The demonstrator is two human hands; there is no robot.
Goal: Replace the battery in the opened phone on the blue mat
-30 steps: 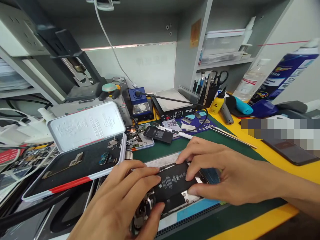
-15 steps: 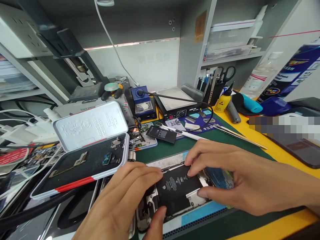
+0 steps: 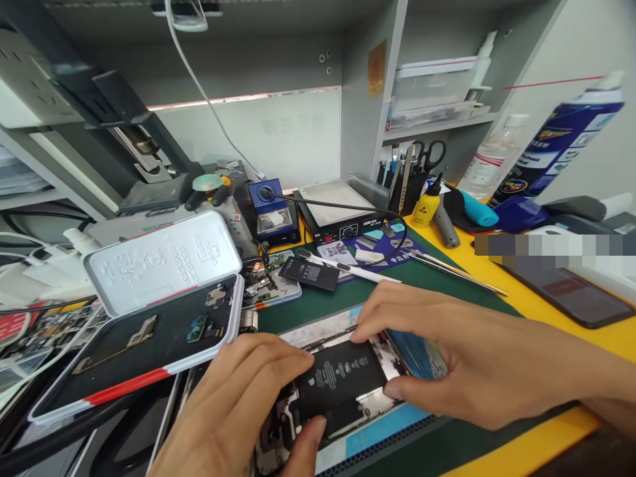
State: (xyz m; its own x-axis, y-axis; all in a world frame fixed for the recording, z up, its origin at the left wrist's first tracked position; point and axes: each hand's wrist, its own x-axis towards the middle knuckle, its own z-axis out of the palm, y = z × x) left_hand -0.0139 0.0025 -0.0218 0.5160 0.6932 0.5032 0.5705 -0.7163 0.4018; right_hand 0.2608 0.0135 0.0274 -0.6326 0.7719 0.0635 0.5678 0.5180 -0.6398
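Observation:
An opened phone lies on a blue-and-white pad, its inner side facing up. Inside it sits a flat black battery with pale print. My left hand spans the phone's left part, fingertips at the far side and thumb on the near side. My right hand straddles the right part. Its fingertips touch near the battery's far right corner, and the thumb presses close to the near right corner. Both hands are curled round the phone. The left fingers cover some of the phone's frame.
An open tin case with small parts stands left. Behind the phone lie a loose black battery, a white pen-like tool and a parts tray. A heating plate, yellow bottle, tweezers and another phone stand farther off.
The whole view has shifted slightly. My right fingers have slid off the battery's face toward its far edge. My left hand keeps its grip on the phone.

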